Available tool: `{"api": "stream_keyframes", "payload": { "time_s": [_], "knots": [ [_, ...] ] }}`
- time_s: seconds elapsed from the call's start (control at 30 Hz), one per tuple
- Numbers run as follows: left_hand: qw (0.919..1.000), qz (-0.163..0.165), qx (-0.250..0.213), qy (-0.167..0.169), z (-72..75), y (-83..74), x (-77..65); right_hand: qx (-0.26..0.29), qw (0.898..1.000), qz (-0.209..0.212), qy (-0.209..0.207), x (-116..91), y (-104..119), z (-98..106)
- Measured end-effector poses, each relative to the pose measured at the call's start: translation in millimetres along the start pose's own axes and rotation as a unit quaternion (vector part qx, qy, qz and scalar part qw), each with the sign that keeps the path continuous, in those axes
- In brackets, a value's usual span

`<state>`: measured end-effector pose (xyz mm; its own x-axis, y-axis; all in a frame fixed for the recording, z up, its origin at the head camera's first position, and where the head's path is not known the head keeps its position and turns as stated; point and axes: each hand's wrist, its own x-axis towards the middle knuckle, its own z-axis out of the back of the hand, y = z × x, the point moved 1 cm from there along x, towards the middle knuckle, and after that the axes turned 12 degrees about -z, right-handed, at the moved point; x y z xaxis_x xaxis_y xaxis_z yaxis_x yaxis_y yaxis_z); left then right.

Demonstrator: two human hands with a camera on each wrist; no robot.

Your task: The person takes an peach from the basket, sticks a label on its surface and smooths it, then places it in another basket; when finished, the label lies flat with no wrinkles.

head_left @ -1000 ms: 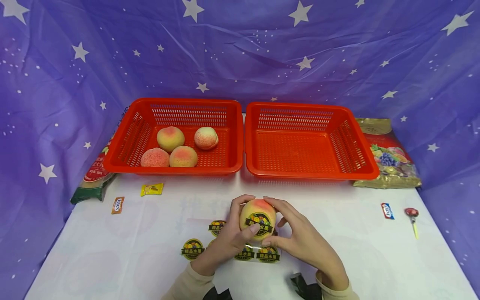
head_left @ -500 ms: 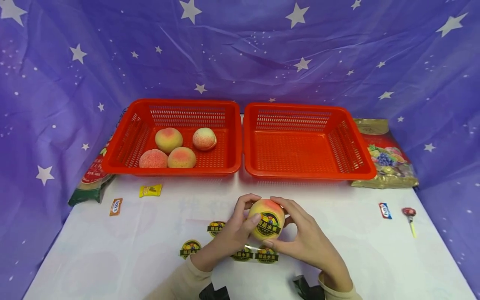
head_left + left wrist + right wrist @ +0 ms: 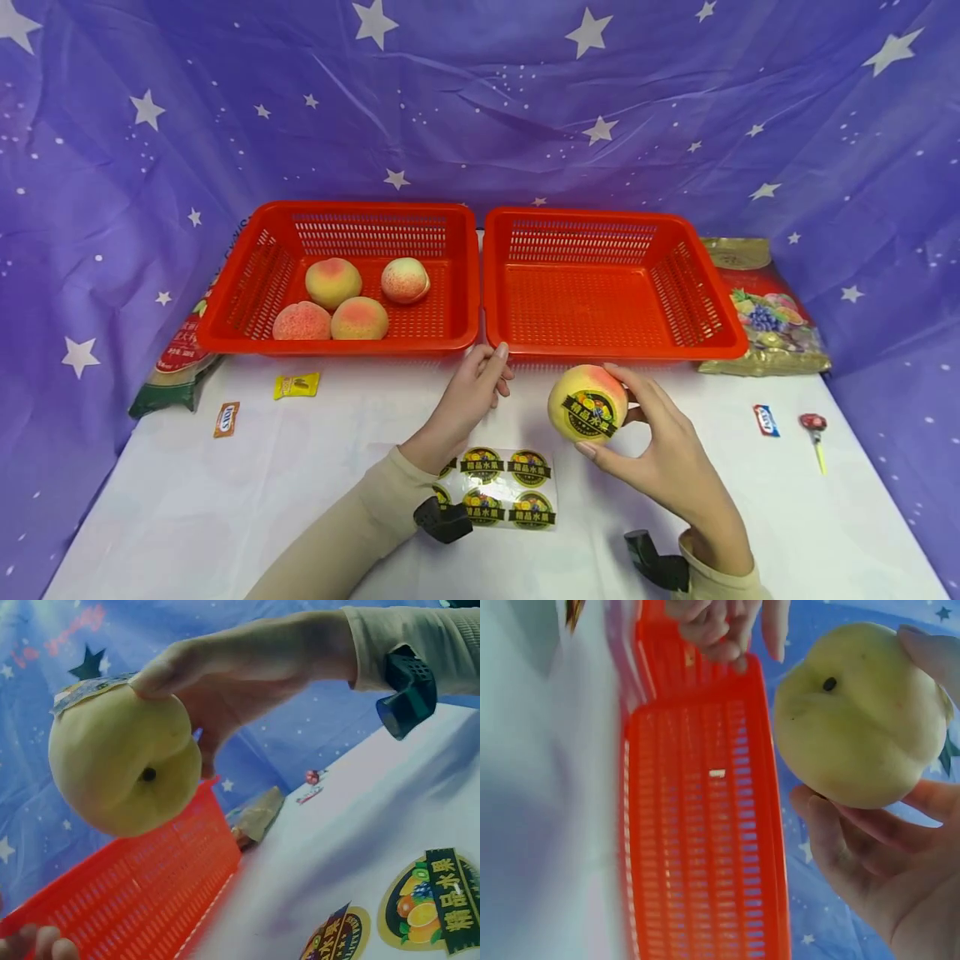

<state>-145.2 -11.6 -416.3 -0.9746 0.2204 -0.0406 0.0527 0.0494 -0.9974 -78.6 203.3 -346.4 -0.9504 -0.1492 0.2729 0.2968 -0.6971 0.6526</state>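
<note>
A yellow peach with a pink blush (image 3: 588,403) is held by my right hand (image 3: 667,454), thumb below and fingers behind it. A round black-and-gold fruit sticker (image 3: 589,414) lies on the side facing me; in the left wrist view the sticker's edge (image 3: 94,691) stands slightly off the skin near the thumb. The peach's dark stem pit (image 3: 829,684) shows in the right wrist view. My left hand (image 3: 461,404) holds nothing, its fingers loosely bent, just in front of where the baskets meet. Under the left forearm lies a sticker sheet (image 3: 506,488), partly hidden.
The left red basket (image 3: 337,346) contains several peaches (image 3: 360,319). Beside it stands an empty right red basket (image 3: 615,353). Snack bags (image 3: 776,321) flank them. Wrapped candies (image 3: 297,385) lie at left, another candy (image 3: 767,421) and a lollipop (image 3: 813,422) at right.
Both hands held the peach before. My left hand has let go and moved forward toward the baskets, while my right hand has carried the peach to the right, uncovering more of the sticker sheet.
</note>
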Motion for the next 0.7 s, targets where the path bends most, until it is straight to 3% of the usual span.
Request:
{"api": "stream_keyframes", "payload": {
  "time_s": [0.1,0.3,0.4,0.5,0.7],
  "knots": [
    [0.9998,0.002,-0.007,-0.017,-0.7,-1.2,2.8,-0.008,0.999,0.023,-0.02,7,2,11],
    [0.9996,0.006,-0.011,-0.023,2.6,-0.3,4.5,-0.046,0.998,0.021,-0.045,30,-36,26],
    [0.9994,0.0,-0.021,-0.026,2.8,1.4,5.0,-0.079,0.996,0.007,-0.046,50,-45,40],
    [0.9994,-0.002,-0.026,-0.021,2.0,1.8,5.4,-0.123,0.992,0.005,-0.03,76,-56,53],
    [0.9997,0.004,-0.02,-0.012,1.9,5.2,8.6,-0.192,0.98,0.008,0.052,126,-67,70]
  ]
}}
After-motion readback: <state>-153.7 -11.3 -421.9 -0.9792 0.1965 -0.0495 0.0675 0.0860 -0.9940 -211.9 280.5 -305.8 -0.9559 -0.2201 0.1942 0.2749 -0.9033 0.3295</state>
